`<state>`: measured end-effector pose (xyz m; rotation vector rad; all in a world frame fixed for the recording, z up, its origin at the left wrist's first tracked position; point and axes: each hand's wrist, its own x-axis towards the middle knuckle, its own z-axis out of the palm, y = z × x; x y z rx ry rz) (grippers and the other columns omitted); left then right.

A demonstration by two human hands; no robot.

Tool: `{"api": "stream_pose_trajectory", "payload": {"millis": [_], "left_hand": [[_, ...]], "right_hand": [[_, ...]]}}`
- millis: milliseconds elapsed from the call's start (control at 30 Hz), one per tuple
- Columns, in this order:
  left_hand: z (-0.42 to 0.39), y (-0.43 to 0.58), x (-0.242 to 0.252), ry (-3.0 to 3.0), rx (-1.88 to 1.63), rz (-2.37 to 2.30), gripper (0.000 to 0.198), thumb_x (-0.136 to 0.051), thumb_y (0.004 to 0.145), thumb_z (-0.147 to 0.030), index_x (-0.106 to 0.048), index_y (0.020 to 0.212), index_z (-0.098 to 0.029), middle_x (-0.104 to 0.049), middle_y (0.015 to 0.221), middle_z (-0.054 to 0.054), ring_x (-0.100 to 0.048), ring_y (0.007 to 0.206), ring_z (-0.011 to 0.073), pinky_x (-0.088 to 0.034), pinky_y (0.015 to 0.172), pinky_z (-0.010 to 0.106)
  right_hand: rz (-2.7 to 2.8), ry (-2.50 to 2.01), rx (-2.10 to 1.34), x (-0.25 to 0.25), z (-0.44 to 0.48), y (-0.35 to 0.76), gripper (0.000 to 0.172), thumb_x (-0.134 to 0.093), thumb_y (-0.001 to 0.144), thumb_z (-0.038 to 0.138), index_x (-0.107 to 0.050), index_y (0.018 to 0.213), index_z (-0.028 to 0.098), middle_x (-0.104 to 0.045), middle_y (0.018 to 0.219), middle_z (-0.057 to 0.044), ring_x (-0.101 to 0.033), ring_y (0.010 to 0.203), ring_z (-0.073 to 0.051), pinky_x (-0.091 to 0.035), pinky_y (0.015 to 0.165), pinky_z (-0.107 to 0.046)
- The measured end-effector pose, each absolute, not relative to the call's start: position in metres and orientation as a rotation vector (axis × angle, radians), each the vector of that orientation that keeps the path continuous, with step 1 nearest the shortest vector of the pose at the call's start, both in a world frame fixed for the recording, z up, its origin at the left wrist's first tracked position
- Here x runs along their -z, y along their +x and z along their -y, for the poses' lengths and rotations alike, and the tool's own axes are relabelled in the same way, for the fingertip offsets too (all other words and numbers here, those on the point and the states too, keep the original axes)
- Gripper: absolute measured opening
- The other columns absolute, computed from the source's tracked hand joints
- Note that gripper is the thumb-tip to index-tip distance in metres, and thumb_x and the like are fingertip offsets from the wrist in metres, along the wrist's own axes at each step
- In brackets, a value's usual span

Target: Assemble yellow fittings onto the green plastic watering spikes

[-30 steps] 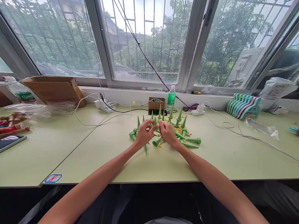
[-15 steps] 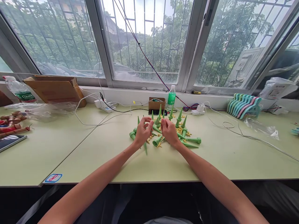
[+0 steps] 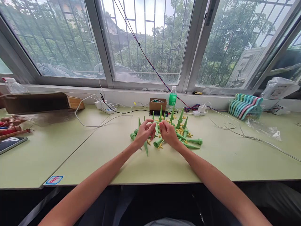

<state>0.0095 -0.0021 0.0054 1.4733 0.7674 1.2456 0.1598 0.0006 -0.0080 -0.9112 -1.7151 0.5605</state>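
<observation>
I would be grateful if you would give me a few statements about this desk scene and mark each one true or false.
1. The left hand and right hand are close together among the green spikes. True.
2. Every green spike lies flat. False: several stand point up.
3. Small yellow pieces lie among the green spikes. True.
4. The hangers are at the far left of the view. False: the hangers are on the right side.
5. A bottle with a green label stands to the right of the small cardboard box. True.
</observation>
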Motion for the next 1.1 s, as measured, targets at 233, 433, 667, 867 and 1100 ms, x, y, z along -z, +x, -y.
{"api": "stream_pose_trajectory", "payload": {"millis": [233,433,667,867,1100], "left_hand": [[0.002,0.01,-0.002,1.561,-1.265,-0.738,0.041,-0.064,0.078,-0.046,-0.045,0.104,-0.021,-0.049,0.072,-0.006,-0.05,0.042,0.0051,-0.039,0.034,0.017],[0.001,0.011,0.002,1.691,-1.257,-0.801,0.041,-0.067,0.076,-0.042,-0.045,0.103,-0.02,-0.053,0.079,-0.003,-0.049,0.043,0.004,-0.038,0.035,0.016],[0.002,0.011,0.005,1.89,-1.293,-0.916,0.041,-0.067,0.076,-0.039,-0.05,0.108,-0.019,-0.051,0.071,-0.004,-0.045,0.048,0.0047,-0.042,0.04,0.016],[0.004,0.013,0.004,1.974,-1.325,-0.971,0.035,-0.065,0.077,-0.037,-0.052,0.105,-0.02,-0.052,0.079,-0.001,-0.045,0.05,0.0038,-0.041,0.041,0.014],[0.005,0.015,0.003,1.906,-1.377,-0.946,0.04,-0.062,0.081,-0.041,-0.046,0.113,-0.024,-0.049,0.096,0.001,-0.048,0.047,0.0006,-0.041,0.039,0.014]], "right_hand": [[1.707,-0.95,-0.571,0.008,-0.001,0.16,0.035,-0.033,0.095,0.05,-0.037,0.073,0.022,-0.038,0.049,0.006,-0.036,0.042,-0.01,-0.029,0.047,-0.022],[1.679,-0.986,-0.524,0.009,-0.003,0.159,0.037,-0.037,0.094,0.047,-0.034,0.067,0.022,-0.037,0.047,0.006,-0.034,0.042,-0.01,-0.027,0.046,-0.023],[1.653,-1.016,-0.514,0.008,-0.004,0.159,0.042,-0.036,0.095,0.046,-0.035,0.061,0.021,-0.038,0.045,0.005,-0.036,0.043,-0.01,-0.027,0.047,-0.024],[1.643,-1.028,-0.5,0.006,-0.004,0.159,0.044,-0.036,0.094,0.044,-0.034,0.056,0.02,-0.037,0.043,0.004,-0.036,0.043,-0.01,-0.028,0.047,-0.024],[1.604,-0.994,-0.592,0.005,0.0,0.156,0.045,-0.034,0.094,0.053,-0.037,0.062,0.021,-0.042,0.047,0.004,-0.039,0.042,-0.01,-0.03,0.045,-0.024]]}}
